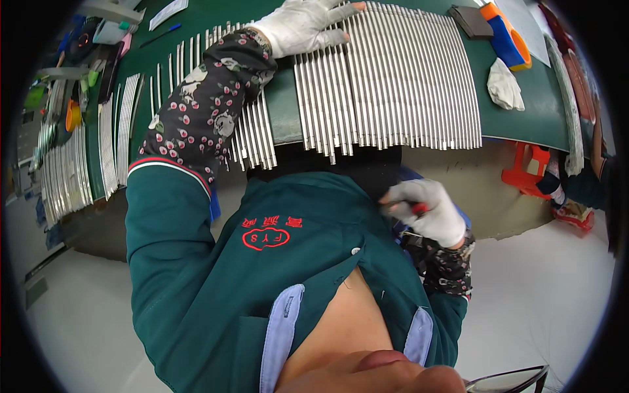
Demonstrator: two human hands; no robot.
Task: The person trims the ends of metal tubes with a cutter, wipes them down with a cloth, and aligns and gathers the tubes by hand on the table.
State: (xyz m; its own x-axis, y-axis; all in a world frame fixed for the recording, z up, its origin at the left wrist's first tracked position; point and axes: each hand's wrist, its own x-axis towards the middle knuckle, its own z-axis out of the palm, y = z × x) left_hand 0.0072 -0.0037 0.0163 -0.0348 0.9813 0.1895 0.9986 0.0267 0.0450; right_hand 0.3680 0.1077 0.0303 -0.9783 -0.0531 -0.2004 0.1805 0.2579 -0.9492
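My left hand (303,29), in a white glove with bare fingertips, lies across the far part of a row of slim silver metal strips (409,82). Its fingers are spread and touch the strips. The strips lie side by side, their near ends sticking out over the table edge. A second group of strips (254,134) lies under and beside my left forearm. Near my waist, off the table, my right hand (429,213) is closed around a small tool with a red end (419,208); its kind cannot be made out. This hand wears a similar white glove.
The green table (534,98) carries an orange and blue tape roll (508,38), a crumpled white cloth (504,85), a dark flat block (470,21) and a blue pen (164,33). More strips (69,170) lie at the left. An orange plastic stand (524,170) is beyond the right edge.
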